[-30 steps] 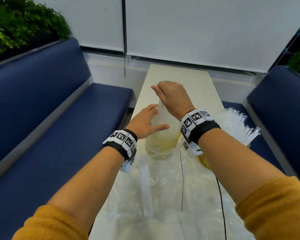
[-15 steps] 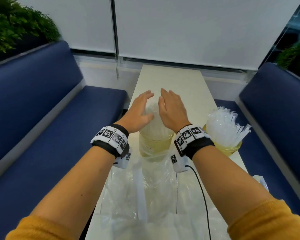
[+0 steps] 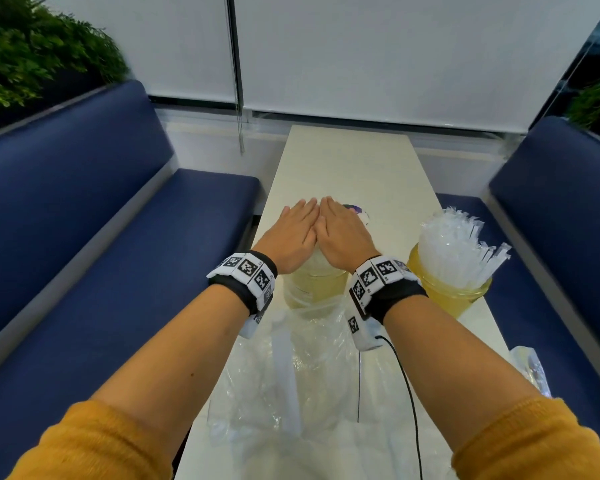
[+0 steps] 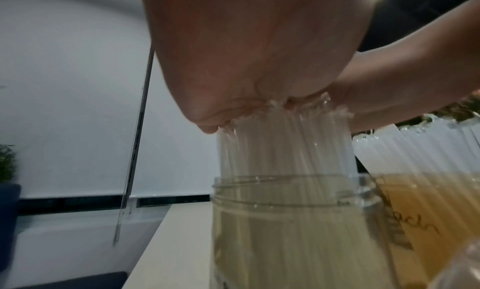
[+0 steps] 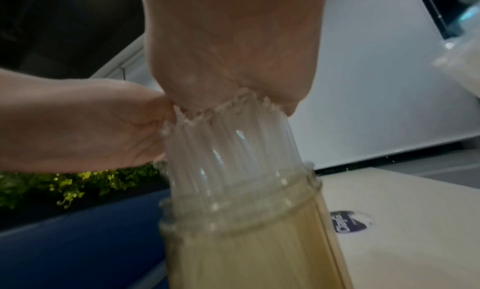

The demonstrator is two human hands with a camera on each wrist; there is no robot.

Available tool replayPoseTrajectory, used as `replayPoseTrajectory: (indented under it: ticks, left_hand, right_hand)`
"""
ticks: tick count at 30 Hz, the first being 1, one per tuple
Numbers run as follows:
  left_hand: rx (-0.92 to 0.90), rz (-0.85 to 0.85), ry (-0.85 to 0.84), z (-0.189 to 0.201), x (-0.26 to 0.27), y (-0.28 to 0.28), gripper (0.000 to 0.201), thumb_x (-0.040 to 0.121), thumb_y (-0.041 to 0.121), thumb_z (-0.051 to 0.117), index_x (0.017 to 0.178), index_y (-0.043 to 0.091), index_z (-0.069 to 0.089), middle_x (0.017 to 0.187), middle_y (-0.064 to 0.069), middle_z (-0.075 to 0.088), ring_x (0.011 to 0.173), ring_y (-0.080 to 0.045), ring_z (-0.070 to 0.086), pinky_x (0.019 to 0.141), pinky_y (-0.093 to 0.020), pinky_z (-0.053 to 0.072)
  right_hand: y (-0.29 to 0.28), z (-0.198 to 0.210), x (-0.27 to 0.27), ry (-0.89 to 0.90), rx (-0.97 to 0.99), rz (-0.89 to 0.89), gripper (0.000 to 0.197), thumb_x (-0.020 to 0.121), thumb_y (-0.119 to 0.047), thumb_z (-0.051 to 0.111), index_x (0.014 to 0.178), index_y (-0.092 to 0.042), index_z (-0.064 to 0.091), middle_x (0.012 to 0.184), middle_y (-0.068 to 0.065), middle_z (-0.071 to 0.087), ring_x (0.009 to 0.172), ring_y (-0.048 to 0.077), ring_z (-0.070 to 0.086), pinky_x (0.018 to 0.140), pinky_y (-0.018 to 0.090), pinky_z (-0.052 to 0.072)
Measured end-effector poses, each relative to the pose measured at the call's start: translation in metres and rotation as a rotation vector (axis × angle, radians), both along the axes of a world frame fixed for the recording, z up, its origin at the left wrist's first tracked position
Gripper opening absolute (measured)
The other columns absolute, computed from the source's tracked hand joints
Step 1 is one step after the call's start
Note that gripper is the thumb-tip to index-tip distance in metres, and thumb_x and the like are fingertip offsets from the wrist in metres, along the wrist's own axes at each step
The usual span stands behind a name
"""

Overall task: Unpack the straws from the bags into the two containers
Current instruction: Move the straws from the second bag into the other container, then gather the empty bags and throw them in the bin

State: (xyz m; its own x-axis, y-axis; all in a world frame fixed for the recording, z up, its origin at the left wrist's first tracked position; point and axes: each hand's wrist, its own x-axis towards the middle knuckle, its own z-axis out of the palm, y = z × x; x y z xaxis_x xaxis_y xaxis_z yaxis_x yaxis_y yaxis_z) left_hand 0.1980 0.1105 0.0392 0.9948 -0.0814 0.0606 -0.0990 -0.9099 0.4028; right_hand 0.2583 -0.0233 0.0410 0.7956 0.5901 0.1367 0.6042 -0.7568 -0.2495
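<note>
Left hand (image 3: 293, 239) and right hand (image 3: 342, 237): flat, fingers straight, palms pressing wrapped straws (image 4: 285, 145) upright in centre-frame clear jar (image 4: 298, 227). Second filled jar (image 3: 447, 292) at right.

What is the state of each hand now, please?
Left hand: open, flat palm pressing the clear plastic straws in the near yellowish transparent jar.
Right hand: open, pressing the same straws.
</note>
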Motion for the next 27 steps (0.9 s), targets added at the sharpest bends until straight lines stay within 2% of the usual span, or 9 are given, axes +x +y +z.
replayPoseTrajectory:
  ticks: [2, 6, 9, 13, 16, 19, 22, 24, 27]
  left_hand:
    - [-0.023, 0.009, -0.017, 0.004, -0.001, 0.002, 0.055, 0.111, 0.029, 0.019, 0.162, 0.011, 0.007, 0.171, -0.003, 0.0, 0.158, -0.015, -0.004, 0.127, -0.033, -0.005]
    - [0.002, -0.003, 0.016, 0.007, -0.007, -0.003, 0.055, 0.111, 0.03, 0.019, 0.162, 0.013, 0.009, 0.171, -0.003, 0.003, 0.158, -0.015, -0.001, 0.127, -0.033, -0.002]
    - [-0.138, 0.027, -0.051, 0.013, -0.019, 0.0, 0.054, 0.111, 0.035, 0.024, 0.161, 0.015, 0.019, 0.171, -0.002, 0.011, 0.157, -0.015, 0.007, 0.127, -0.035, 0.001]
    - [-0.068, 0.236, -0.265, 0.016, -0.069, 0.026, 0.048, 0.106, 0.038, 0.04, 0.15, 0.019, 0.042, 0.156, -0.005, 0.044, 0.142, -0.028, 0.04, 0.117, -0.05, 0.033]
    - [0.012, 0.581, -0.027, -0.006, -0.118, 0.055, 0.045, 0.104, 0.046, 0.038, 0.13, 0.015, 0.057, 0.135, -0.012, 0.06, 0.118, -0.035, 0.056, 0.099, -0.049, 0.046]
    - [0.048, 0.777, 0.403, -0.045, -0.16, 0.06, 0.08, 0.097, 0.071, 0.02, 0.113, 0.007, 0.066, 0.114, -0.014, 0.07, 0.102, -0.035, 0.063, 0.091, -0.044, 0.049]
    - [-0.246, 0.808, 0.593, -0.073, -0.186, 0.041, 0.083, 0.094, 0.077, 0.02, 0.106, 0.009, 0.068, 0.086, -0.007, 0.075, 0.082, -0.027, 0.069, 0.085, -0.042, 0.057]
    - [-0.574, 0.849, 0.606, -0.081, -0.195, 0.022, 0.064, 0.099, 0.065, 0.029, 0.111, 0.014, 0.065, 0.088, -0.009, 0.075, 0.083, -0.028, 0.07, 0.082, -0.042, 0.056]
    - [-0.879, 0.894, 0.472, -0.077, -0.207, 0.006, 0.037, 0.104, 0.038, 0.04, 0.117, 0.011, 0.061, 0.09, -0.012, 0.07, 0.08, -0.031, 0.072, 0.085, -0.046, 0.055]
  right_hand:
    - [-0.001, 0.008, 0.003, -0.02, 0.052, -0.039, 0.053, 0.105, -0.024, 0.024, 0.151, 0.0, 0.028, 0.157, 0.015, 0.032, 0.145, 0.027, 0.031, 0.12, 0.044, 0.021]
    - [-0.006, 0.007, -0.002, -0.01, 0.011, -0.007, 0.053, 0.106, -0.025, 0.023, 0.154, -0.001, 0.024, 0.161, 0.013, 0.026, 0.148, 0.025, 0.024, 0.122, 0.045, 0.018]
    - [-0.016, 0.014, -0.014, -0.014, 0.155, -0.03, 0.053, 0.106, -0.027, 0.027, 0.153, -0.003, 0.028, 0.159, 0.014, 0.029, 0.147, 0.027, 0.026, 0.121, 0.042, 0.02]
    - [-0.056, 0.037, -0.044, -0.113, 0.466, -0.297, 0.044, 0.101, -0.045, 0.041, 0.128, -0.015, 0.057, 0.126, 0.008, 0.057, 0.118, 0.026, 0.052, 0.091, 0.036, 0.043]
    - [-0.095, 0.032, -0.079, 0.067, 0.39, -0.545, 0.051, 0.096, -0.06, 0.041, 0.105, -0.017, 0.065, 0.104, 0.005, 0.067, 0.099, 0.027, 0.062, 0.077, 0.032, 0.042]
    - [-0.108, -0.002, -0.113, 0.303, 0.14, -0.558, 0.07, 0.091, -0.076, 0.03, 0.076, -0.014, 0.059, 0.078, 0.007, 0.062, 0.08, 0.029, 0.061, 0.068, 0.034, 0.045]
    - [-0.098, -0.042, -0.135, 0.451, 0.084, -0.477, 0.07, 0.091, -0.074, 0.032, 0.065, -0.014, 0.057, 0.07, 0.002, 0.064, 0.072, 0.025, 0.063, 0.067, 0.035, 0.051]
    - [-0.09, -0.058, -0.147, 0.561, 0.249, -0.402, 0.056, 0.098, -0.058, 0.038, 0.075, -0.015, 0.065, 0.074, 0.003, 0.072, 0.077, 0.026, 0.07, 0.078, 0.044, 0.057]
    - [-0.084, -0.054, -0.163, 0.546, 0.413, -0.268, 0.039, 0.103, -0.044, 0.038, 0.08, -0.019, 0.058, 0.068, 0.004, 0.073, 0.064, 0.02, 0.068, 0.077, 0.045, 0.058]
